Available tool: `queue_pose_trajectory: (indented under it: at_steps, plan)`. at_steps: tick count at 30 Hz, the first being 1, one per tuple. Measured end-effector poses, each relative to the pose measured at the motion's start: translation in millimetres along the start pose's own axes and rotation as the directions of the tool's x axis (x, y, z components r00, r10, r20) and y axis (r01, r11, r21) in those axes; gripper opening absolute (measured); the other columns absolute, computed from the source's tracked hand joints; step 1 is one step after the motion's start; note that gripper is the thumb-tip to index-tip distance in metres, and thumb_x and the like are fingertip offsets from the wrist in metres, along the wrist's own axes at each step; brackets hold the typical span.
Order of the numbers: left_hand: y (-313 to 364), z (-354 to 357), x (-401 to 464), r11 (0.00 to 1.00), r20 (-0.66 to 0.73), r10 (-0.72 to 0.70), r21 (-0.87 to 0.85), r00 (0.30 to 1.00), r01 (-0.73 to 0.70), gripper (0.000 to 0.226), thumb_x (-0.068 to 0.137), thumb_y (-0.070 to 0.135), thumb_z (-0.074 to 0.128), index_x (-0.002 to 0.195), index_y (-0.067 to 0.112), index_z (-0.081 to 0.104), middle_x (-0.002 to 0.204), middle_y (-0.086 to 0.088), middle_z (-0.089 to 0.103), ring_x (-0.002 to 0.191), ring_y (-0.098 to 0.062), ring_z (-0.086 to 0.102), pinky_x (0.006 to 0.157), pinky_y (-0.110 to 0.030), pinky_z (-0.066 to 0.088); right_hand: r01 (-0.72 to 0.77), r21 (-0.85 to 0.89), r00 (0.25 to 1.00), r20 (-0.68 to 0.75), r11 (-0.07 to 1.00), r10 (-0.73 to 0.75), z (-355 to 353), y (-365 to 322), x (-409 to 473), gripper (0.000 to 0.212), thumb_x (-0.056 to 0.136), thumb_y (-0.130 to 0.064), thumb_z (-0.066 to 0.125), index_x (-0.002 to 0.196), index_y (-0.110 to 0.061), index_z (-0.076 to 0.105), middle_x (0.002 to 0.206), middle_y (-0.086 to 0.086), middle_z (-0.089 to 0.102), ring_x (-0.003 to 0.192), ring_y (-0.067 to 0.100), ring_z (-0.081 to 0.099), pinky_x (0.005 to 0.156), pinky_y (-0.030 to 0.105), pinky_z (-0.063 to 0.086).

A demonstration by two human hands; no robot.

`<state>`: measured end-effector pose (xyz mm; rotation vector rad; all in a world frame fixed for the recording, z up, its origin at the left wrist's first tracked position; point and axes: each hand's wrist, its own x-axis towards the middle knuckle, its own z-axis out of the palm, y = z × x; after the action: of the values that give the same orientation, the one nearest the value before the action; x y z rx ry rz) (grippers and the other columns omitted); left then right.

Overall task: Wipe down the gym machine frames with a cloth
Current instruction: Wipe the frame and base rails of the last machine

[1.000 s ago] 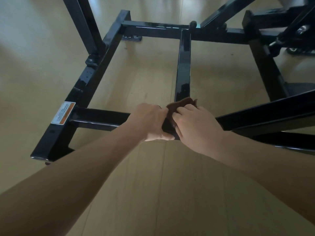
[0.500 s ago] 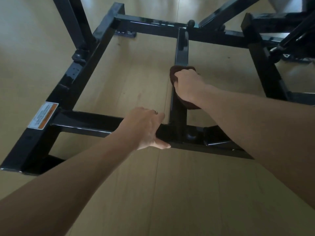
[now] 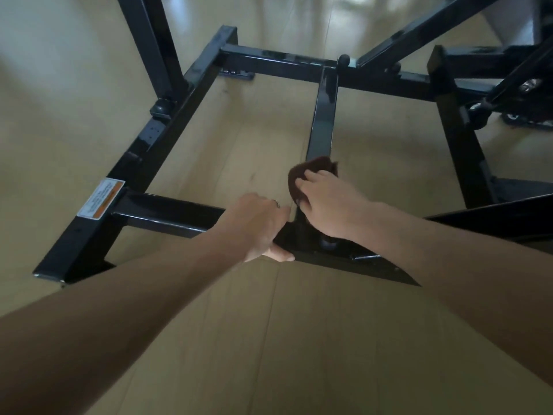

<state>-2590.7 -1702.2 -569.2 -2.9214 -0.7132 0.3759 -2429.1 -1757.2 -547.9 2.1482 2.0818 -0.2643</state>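
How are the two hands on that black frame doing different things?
The left hand grips the near crossbar bare, thumb under it; the right hand presses a brown cloth onto the centre bar. A ring shows on the left hand only. Both touch the frame near the same joint.

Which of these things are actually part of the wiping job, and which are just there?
In the job:
brown cloth
black machine frame
right hand, pressing the cloth on the centre bar
left hand, gripping the near crossbar

Just there:
warning label
wooden floor
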Motion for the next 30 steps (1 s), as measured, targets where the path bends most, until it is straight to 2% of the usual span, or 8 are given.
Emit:
queue_pose_trajectory:
  at_steps: [3, 5, 9, 13, 17, 21, 27, 30]
  plan:
    - [4.6, -2.6, 2.8, 0.997, 0.04, -0.003, 0.078, 0.999, 0.0, 0.064, 0.084, 0.079, 0.054, 0.095, 0.017, 0.039, 0.076, 0.003, 0.05, 0.073, -0.02, 0.055, 0.073, -0.031, 0.038, 0.001, 0.029, 1.0, -0.026, 1.0, -0.001, 7.0, 6.1, 6.9, 0.052, 0.11, -0.027, 0.04, 0.159, -0.01, 0.032, 0.165, 0.012, 0.029, 0.151, 0.03, 0.027, 0.125, 0.04, 0.022]
    - [6.9, -2.0, 3.3, 0.997, 0.077, -0.013, 0.074, 0.997, 0.008, 0.064, 0.086, 0.078, 0.054, 0.1, 0.016, 0.043, 0.081, 0.002, 0.054, 0.077, -0.02, 0.057, 0.077, -0.032, 0.042, -0.026, 0.062, 0.999, -0.022, 0.998, 0.028, 8.9, 9.7, 16.3, 0.053, 0.111, -0.028, 0.038, 0.16, -0.011, 0.028, 0.169, 0.012, 0.02, 0.156, 0.031, 0.017, 0.127, 0.041, 0.015]
    - [7.0, 1.1, 5.9, 0.996, 0.084, -0.024, 0.087, 0.996, 0.017, 0.071, 0.085, 0.079, 0.053, 0.113, 0.013, 0.049, 0.093, -0.001, 0.063, 0.085, -0.022, 0.062, 0.089, -0.038, 0.052, -0.104, 0.08, 0.991, -0.079, 0.991, 0.111, -0.1, 20.9, 54.6, 0.05, 0.111, -0.026, 0.038, 0.157, -0.008, 0.033, 0.167, 0.014, 0.024, 0.155, 0.031, 0.018, 0.126, 0.039, 0.009]
    - [6.5, 1.5, 8.2, 0.997, 0.092, -0.01, 0.072, 0.996, 0.004, 0.068, 0.086, 0.077, 0.053, 0.11, 0.013, 0.048, 0.093, 0.001, 0.06, 0.084, -0.021, 0.059, 0.09, -0.035, 0.05, -0.164, 0.121, 0.973, -0.146, 0.979, 0.181, -2.5, 51.0, 102.1, 0.047, 0.109, -0.027, 0.041, 0.151, -0.007, 0.042, 0.16, 0.015, 0.037, 0.15, 0.032, 0.029, 0.125, 0.044, 0.021]
    - [6.2, 4.7, 8.2, 0.999, 0.081, -0.008, 0.051, 0.997, 0.004, 0.064, 0.086, 0.077, 0.052, 0.097, 0.016, 0.036, 0.089, 0.001, 0.054, 0.081, -0.022, 0.054, 0.089, -0.035, 0.049, -0.198, 0.103, 0.963, -0.167, 0.975, 0.213, -9.8, 72.5, 135.6, 0.042, 0.108, -0.026, 0.042, 0.145, -0.006, 0.047, 0.15, 0.018, 0.046, 0.141, 0.035, 0.039, 0.119, 0.048, 0.033]
    - [6.9, 3.8, 7.6, 0.999, 0.081, -0.012, 0.032, 0.997, 0.009, 0.062, 0.088, 0.076, 0.051, 0.1, 0.017, 0.038, 0.091, 0.0, 0.052, 0.082, -0.022, 0.051, 0.09, -0.033, 0.047, -0.227, 0.085, 0.957, -0.165, 0.97, 0.238, -15.3, 73.7, 148.1, 0.038, 0.105, -0.021, 0.049, 0.139, -0.005, 0.05, 0.139, 0.018, 0.051, 0.129, 0.035, 0.046, 0.108, 0.051, 0.044]
    - [6.5, 1.3, 3.1, 1.0, 0.073, -0.001, 0.025, 0.997, -0.001, 0.067, 0.091, 0.075, 0.048, 0.116, 0.013, 0.048, 0.102, -0.002, 0.062, 0.083, -0.021, 0.049, 0.091, -0.034, 0.048, -0.295, -0.045, 0.949, -0.128, 0.954, 0.288, -16.1, 48.8, 137.5, 0.051, 0.094, -0.006, 0.06, 0.143, -0.001, 0.046, 0.141, 0.022, 0.049, 0.129, 0.038, 0.046, 0.104, 0.05, 0.044]
    - [4.9, 3.2, -0.5, 1.0, 0.062, 0.002, -0.025, 0.998, 0.0, 0.067, 0.09, 0.076, 0.048, 0.117, 0.015, 0.049, 0.095, 0.001, 0.057, 0.081, -0.019, 0.048, 0.082, -0.031, 0.045, -0.307, -0.097, 0.949, -0.103, 0.947, 0.298, -11.5, 35.8, 114.8, 0.048, 0.093, -0.008, 0.061, 0.139, -0.002, 0.049, 0.139, 0.021, 0.052, 0.128, 0.036, 0.046, 0.1, 0.049, 0.044]
